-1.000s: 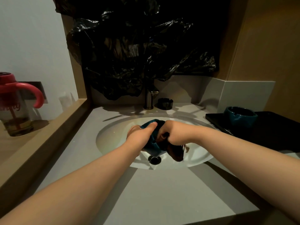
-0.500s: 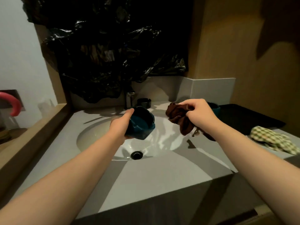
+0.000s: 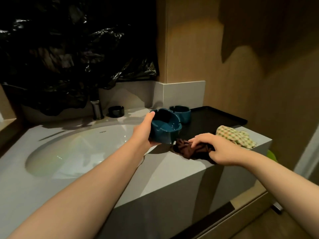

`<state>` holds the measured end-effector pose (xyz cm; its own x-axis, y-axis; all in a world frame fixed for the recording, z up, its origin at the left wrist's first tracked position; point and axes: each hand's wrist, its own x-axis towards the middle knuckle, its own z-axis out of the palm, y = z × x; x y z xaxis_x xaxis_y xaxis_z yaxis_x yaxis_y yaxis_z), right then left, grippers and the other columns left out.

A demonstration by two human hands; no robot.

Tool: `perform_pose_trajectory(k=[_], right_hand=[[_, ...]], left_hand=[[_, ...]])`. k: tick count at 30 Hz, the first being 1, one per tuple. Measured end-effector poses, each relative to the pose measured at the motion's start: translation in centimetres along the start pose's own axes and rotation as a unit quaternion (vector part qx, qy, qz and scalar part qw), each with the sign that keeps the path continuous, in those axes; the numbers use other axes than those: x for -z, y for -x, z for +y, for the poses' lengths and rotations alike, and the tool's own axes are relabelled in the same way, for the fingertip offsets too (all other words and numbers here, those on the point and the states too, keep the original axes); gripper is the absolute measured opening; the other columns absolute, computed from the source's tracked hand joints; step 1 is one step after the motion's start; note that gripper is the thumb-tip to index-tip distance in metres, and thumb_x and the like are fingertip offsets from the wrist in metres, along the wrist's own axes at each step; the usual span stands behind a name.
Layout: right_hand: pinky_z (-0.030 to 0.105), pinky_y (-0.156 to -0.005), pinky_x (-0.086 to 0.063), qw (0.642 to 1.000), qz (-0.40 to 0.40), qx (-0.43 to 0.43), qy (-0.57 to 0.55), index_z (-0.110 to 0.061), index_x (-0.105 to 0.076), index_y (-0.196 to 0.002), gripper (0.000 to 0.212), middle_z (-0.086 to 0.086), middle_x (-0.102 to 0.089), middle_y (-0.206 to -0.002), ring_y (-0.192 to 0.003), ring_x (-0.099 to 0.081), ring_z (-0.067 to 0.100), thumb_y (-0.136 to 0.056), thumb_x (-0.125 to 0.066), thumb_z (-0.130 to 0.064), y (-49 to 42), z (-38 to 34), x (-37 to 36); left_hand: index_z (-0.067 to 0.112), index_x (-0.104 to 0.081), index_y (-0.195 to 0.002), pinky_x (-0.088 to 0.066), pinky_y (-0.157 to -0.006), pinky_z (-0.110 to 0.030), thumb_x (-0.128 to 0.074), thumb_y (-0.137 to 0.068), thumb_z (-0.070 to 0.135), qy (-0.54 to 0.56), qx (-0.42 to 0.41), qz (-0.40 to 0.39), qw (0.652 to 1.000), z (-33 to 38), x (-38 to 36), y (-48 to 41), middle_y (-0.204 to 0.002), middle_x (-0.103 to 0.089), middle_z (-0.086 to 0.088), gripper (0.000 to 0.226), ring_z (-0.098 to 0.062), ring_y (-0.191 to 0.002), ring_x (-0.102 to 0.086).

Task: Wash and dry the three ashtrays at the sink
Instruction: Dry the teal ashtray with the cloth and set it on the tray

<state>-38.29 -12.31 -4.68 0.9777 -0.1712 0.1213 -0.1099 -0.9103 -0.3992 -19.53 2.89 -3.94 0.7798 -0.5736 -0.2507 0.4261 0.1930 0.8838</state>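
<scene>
Fingers (image 3: 151, 116) of left hand (image 3: 143, 133) grip teal ashtray (image 3: 165, 129); second ashtray (image 3: 181, 113) on tray (image 3: 217, 118).

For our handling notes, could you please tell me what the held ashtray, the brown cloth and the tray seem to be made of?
The ashtray looks like glazed ceramic: teal, thick-walled, glossy highlights. The cloth is soft fabric, matte brown, crumpled into folds. The tray is black, smooth, faintly reflective, raised rim; plastic or lacquered, I cannot tell.
</scene>
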Motion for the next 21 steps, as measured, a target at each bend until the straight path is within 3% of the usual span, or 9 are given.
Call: perform_pose_trajectory(k=[2,3,7,10,12,17,19,21], right_hand=[[0.025,-0.107,-0.029,0.994,-0.084,-0.020,-0.070,-0.042,-0.050,-0.123,0.065,-0.020,-0.038,-0.142,-0.132,-0.031,0.000,-0.079,-0.048,0.006,0.5,0.4,1.2],[0.025,-0.106,-0.030,0.989,-0.084,-0.026,-0.120,-0.042,-0.045,-0.130,0.065,-0.021,-0.036,-0.142,-0.132,-0.031,-0.001,-0.081,-0.050,0.002,0.5,0.5,1.9],[0.031,-0.106,-0.032,0.940,0.090,-0.103,-0.311,-0.034,-0.046,-0.133,0.038,-0.010,-0.045,-0.139,-0.127,-0.043,0.009,-0.096,-0.050,-0.031,-2.2,0.6,3.5],[0.039,-0.103,-0.043,0.899,0.043,-0.183,-0.395,-0.026,-0.052,-0.127,0.043,0.002,-0.056,-0.130,-0.110,-0.061,0.021,-0.090,-0.054,-0.048,-5.1,0.9,4.2],[0.042,-0.095,-0.050,0.871,0.004,-0.201,-0.448,-0.021,-0.056,-0.125,0.043,0.010,-0.062,-0.118,-0.099,-0.066,0.025,-0.088,-0.060,-0.043,-6.3,0.9,4.6],[0.035,-0.066,-0.057,0.820,0.015,-0.200,-0.536,-0.009,-0.061,-0.113,0.023,0.016,-0.061,-0.100,-0.075,-0.067,0.024,-0.091,-0.058,-0.015,-7.6,1.5,5.6],[0.035,-0.066,-0.057,0.810,0.024,-0.219,-0.544,-0.009,-0.060,-0.110,0.020,0.015,-0.060,-0.095,-0.072,-0.065,0.024,-0.091,-0.057,-0.012,-8.2,1.9,5.7],[0.040,-0.079,-0.057,0.784,0.038,-0.248,-0.567,-0.008,-0.056,-0.109,0.019,0.017,-0.061,-0.090,-0.076,-0.065,0.028,-0.091,-0.055,-0.011,-8.8,2.4,5.7]], left_hand=[[0.019,-0.055,-0.120,-0.059,-0.068,-0.054,-0.068,-0.083,0.042,0.005,0.000,-0.010,1.000,-0.3,-1.0,-0.2,-0.114,-0.063,-0.012,0.046,-0.034,-0.101,-0.062],[0.019,-0.056,-0.120,-0.058,-0.071,-0.056,-0.069,-0.083,0.042,0.004,0.000,-0.015,1.000,-0.4,-1.4,-0.4,-0.114,-0.064,-0.012,0.045,-0.035,-0.101,-0.063],[0.021,-0.059,-0.115,-0.056,-0.077,-0.059,-0.068,-0.083,0.044,-0.022,-0.004,-0.019,1.000,-0.4,-2.6,-1.0,-0.112,-0.066,-0.011,0.041,-0.035,-0.102,-0.064],[0.023,-0.060,-0.118,-0.057,-0.081,-0.054,-0.063,-0.086,0.046,-0.033,-0.005,-0.058,0.998,-0.4,-3.2,-1.5,-0.117,-0.065,-0.009,0.040,-0.032,-0.106,-0.063],[0.024,-0.060,-0.117,-0.057,-0.081,-0.048,-0.058,-0.088,0.049,-0.041,-0.004,-0.084,0.996,-0.4,-3.7,-1.6,-0.120,-0.065,-0.009,0.038,-0.030,-0.109,-0.062],[0.027,-0.059,-0.110,-0.058,-0.077,-0.041,-0.053,-0.090,0.051,-0.057,-0.004,-0.099,0.993,0.2,-4.7,-2.5,-0.117,-0.064,-0.008,0.032,-0.028,-0.107,-0.062],[0.027,-0.059,-0.112,-0.058,-0.075,-0.040,-0.051,-0.091,0.053,-0.072,0.004,-0.114,0.991,0.6,-5.0,-3.0,-0.116,-0.064,-0.008,0.035,-0.027,-0.105,-0.063],[0.024,-0.059,-0.117,-0.058,-0.071,-0.040,-0.045,-0.091,0.059,-0.083,0.018,-0.137,0.987,1.2,-5.5,-3.7,-0.118,-0.065,-0.009,0.045,-0.028,-0.105,-0.063]])
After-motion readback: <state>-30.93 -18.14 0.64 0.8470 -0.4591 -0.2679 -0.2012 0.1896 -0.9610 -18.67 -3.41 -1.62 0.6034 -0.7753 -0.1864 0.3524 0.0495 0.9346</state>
